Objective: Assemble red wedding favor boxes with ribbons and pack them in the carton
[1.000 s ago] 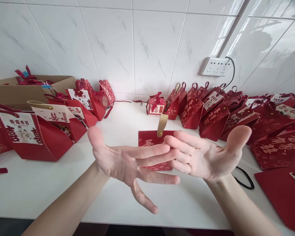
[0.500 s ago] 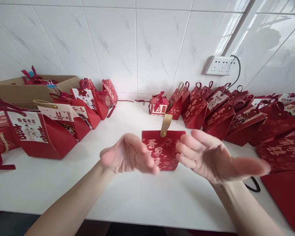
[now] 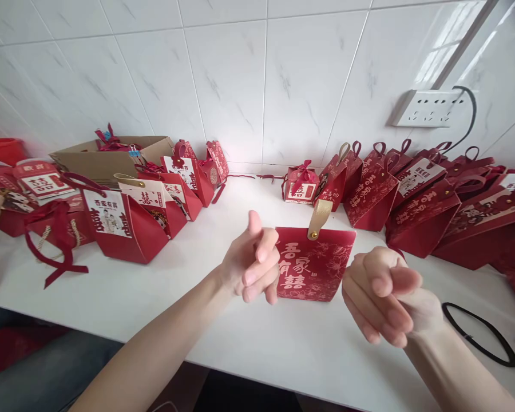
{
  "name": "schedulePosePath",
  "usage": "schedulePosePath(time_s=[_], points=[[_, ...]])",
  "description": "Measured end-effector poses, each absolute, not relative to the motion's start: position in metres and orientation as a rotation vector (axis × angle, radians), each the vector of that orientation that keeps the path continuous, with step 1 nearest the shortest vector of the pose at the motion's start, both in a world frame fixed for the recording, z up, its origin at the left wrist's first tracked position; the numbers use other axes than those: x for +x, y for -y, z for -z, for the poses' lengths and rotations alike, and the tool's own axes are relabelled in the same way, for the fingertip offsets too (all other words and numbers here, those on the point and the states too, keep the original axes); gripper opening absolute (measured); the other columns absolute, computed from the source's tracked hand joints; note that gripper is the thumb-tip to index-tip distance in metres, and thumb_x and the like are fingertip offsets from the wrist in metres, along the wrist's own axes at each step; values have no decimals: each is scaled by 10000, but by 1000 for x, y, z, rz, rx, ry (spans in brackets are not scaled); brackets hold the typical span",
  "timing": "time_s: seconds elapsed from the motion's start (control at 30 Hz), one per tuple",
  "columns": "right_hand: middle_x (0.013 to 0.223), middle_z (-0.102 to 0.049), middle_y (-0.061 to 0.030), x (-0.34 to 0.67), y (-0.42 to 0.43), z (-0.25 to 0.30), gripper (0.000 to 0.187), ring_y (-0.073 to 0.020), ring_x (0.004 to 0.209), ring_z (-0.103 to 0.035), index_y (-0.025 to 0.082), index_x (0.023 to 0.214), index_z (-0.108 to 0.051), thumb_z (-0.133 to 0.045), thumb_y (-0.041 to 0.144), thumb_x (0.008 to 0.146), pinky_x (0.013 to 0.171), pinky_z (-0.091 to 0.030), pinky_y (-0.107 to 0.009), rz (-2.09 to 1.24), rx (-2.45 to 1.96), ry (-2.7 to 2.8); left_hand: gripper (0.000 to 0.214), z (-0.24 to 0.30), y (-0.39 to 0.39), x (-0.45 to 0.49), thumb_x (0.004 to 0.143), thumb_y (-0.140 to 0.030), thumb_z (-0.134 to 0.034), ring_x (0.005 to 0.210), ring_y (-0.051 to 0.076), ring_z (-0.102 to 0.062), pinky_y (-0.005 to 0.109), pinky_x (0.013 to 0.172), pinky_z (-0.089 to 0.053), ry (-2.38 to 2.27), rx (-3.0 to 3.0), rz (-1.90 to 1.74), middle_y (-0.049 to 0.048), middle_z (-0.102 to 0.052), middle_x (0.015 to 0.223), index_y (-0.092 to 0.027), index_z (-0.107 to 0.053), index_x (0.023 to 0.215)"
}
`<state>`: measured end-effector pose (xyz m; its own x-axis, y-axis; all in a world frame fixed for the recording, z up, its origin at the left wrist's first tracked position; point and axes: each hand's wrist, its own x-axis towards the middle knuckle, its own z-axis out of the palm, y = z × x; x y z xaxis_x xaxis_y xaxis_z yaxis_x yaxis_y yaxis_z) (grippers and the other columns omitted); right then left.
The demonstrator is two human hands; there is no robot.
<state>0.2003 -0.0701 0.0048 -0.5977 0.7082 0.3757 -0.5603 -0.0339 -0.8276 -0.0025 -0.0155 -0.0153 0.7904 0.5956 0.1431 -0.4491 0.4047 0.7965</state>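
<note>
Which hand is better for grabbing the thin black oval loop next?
Probably the right hand: it's nearer that black loop. The left hand is farther away, across the red, gold-strapped paper box.

The middle box [image 3: 315, 272] is flowered red, its strap [image 3: 320, 217] gold, tiles [image 3: 304, 74] grey-veined white

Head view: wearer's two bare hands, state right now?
Left hand: half open, fingers curled, nothing visibly held; near the red printed card box with gold strap.
Right hand: half open, fingers curled, nothing visibly held.

A red box [image 3: 315, 273] shows between the half-curled left hand [image 3: 254, 264] and right hand [image 3: 384, 300]; near the latter, a black loop [image 3: 513, 359].
</note>
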Motion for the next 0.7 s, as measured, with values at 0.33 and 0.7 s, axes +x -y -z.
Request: schedulePosePath(time_s=[0.33,0.7], points=[[1496,-352,-100,200,64,-3,1087,-293,1309,-431,311,1373,-373,-235,976,523,890,-500,-443,-2088,-384,1440,677,25,12,0,625,-903,-297,192,186,-401,361,349,-489,-153,1069,-560,-69,-203,175,-248,-321,456],[346,-406,117,195,62,1,318,-57,209,-293,222,728,-553,-509,492,890,302,-381,-200,-1133,-731,1219,485,-15,2,-22,828,-604,-494,249,37,-217,178,283,-273,-467,866,-1419,-90,-247,332,-207,-496,549]])
